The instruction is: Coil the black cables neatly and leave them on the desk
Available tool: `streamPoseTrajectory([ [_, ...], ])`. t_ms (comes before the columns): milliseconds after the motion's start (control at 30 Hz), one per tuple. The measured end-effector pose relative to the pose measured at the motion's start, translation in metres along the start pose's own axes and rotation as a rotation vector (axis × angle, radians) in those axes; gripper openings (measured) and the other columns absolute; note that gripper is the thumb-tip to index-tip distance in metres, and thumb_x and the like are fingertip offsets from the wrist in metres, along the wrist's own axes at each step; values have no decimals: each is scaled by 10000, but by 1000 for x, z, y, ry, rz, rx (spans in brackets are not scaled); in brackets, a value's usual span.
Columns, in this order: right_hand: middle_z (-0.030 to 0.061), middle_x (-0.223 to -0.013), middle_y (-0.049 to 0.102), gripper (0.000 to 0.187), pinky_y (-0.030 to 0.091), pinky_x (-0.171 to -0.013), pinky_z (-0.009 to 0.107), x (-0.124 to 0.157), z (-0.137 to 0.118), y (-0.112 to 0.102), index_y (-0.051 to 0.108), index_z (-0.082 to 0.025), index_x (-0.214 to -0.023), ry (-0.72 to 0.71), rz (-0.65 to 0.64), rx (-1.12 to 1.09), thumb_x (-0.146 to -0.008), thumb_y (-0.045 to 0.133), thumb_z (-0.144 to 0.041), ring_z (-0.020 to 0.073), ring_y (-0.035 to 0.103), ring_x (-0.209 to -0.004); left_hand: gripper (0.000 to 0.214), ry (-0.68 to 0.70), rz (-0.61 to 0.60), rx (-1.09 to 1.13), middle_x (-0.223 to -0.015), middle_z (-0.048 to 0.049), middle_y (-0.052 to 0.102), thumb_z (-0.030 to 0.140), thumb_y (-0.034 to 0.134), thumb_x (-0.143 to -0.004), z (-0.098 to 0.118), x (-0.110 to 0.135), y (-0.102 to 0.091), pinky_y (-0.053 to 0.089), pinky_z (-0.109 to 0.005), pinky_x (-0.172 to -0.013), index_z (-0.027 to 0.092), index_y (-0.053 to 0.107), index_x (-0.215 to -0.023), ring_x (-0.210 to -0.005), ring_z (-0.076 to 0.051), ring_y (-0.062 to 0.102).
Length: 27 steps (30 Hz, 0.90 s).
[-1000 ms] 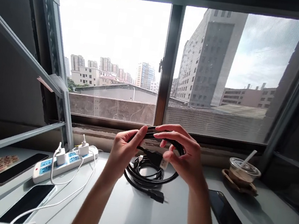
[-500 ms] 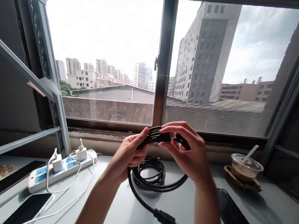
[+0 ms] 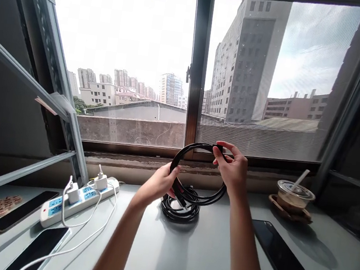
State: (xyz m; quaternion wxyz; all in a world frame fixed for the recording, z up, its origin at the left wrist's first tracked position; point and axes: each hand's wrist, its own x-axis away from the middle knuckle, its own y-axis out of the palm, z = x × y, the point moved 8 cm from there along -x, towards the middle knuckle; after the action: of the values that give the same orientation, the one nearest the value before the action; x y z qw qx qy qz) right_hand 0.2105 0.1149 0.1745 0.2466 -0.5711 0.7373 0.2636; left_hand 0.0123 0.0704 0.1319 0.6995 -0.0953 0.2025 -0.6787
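A black cable (image 3: pixel 195 146) is looped into a ring and held up above the table between my hands. My left hand (image 3: pixel 158 182) closes round the ring's left side, thumb on top. My right hand (image 3: pixel 233 169) pinches a black plug (image 3: pixel 218 148) and the cable at the upper right of the ring. The cable's other plug (image 3: pixel 179 197) hangs below my left fingers, a pale tip at its end. Behind and below, a second coiled black cable (image 3: pixel 179 217) lies on the table, partly covered by the held ring.
To the left, a white power strip (image 3: pixel 82 205) carries chargers and white cords, with a phone (image 3: pixel 39 249) in front and a dark phone (image 3: pixel 22 211) beside it. At right are a black slab-like device (image 3: pixel 289 264) and a lidded cup (image 3: pixel 293 198) on a brown holder.
The cable has opened into a wider, raised ring. My hands have moved apart, the right one upward. The plug hanging over the table has been drawn up near my left hand.
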Motion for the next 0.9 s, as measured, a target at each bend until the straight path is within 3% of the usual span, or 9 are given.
streamPoseTrajectory([
  [100, 41, -786, 626, 471, 466, -400, 183, 3, 34, 17, 633, -146, -1074, 212, -259, -14, -717, 657, -451, 101, 594, -531, 280, -57, 1, 5, -577, 8, 537, 447, 395, -889, -17, -16, -3, 472, -246, -364, 169, 423, -895, -499, -188, 610],
  [200, 43, -798, 633, 472, 533, -449, 229, 8, 67, 28, 638, -144, -1089, 346, -406, -45, -706, 674, -418, 123, 615, -575, 255, -104, 22, -142, -576, 20, 522, 419, 371, -906, -31, -29, -6, 459, -226, -350, 171, 415, -947, -479, -179, 610],
  [300, 43, -771, 650, 405, 545, -479, 257, 13, 105, 40, 669, -137, -1035, 407, -458, -33, -706, 678, -374, 130, 605, -585, 259, -205, 31, -300, -667, -9, 578, 395, 359, -914, -59, -41, -5, 475, -245, -389, 163, 400, -1022, -460, -177, 614],
  [400, 30, -693, 650, 281, 530, -505, 264, 25, 150, 56, 690, -148, -965, 457, -477, 25, -728, 666, -297, 144, 603, -602, 271, -312, 68, -421, -822, -109, 637, 295, 413, -891, -96, -52, -2, 486, -270, -447, 102, 397, -1082, -468, -190, 624],
  [467, 26, -659, 643, 135, 524, -580, 263, 37, 179, 66, 704, -153, -804, 473, -484, 87, -681, 716, -207, 152, 612, -654, 257, -379, 73, -528, -895, -187, 646, 192, 468, -844, -117, -54, 1, 495, -285, -521, 56, 437, -1060, -526, -213, 648],
  [533, 23, -729, 654, 94, 523, -681, 288, 48, 204, 73, 680, -147, -781, 478, -501, 119, -700, 715, -180, 145, 618, -733, 231, -415, 60, -628, -920, -212, 653, 123, 497, -798, -129, -55, 4, 496, -292, -599, 50, 488, -1017, -583, -225, 665],
  [700, 30, -888, 663, 198, 511, -747, 328, 64, 238, 83, 642, -118, -943, 453, -534, 29, -805, 637, -260, 130, 622, -780, 158, -398, 41, -793, -864, -148, 687, 182, 517, -789, -127, -57, 4, 474, -311, -722, 102, 581, -909, -666, -225, 677],
  [900, 58, -774, 690, 495, 475, -632, 274, 69, 250, 81, 705, -121, -973, 506, -436, -128, -574, 768, -407, 154, 591, -684, 373, -363, 199, -924, -889, -173, 684, 482, 535, -777, -120, -66, -14, 418, -391, -830, 131, 647, -830, -963, -328, 614],
])
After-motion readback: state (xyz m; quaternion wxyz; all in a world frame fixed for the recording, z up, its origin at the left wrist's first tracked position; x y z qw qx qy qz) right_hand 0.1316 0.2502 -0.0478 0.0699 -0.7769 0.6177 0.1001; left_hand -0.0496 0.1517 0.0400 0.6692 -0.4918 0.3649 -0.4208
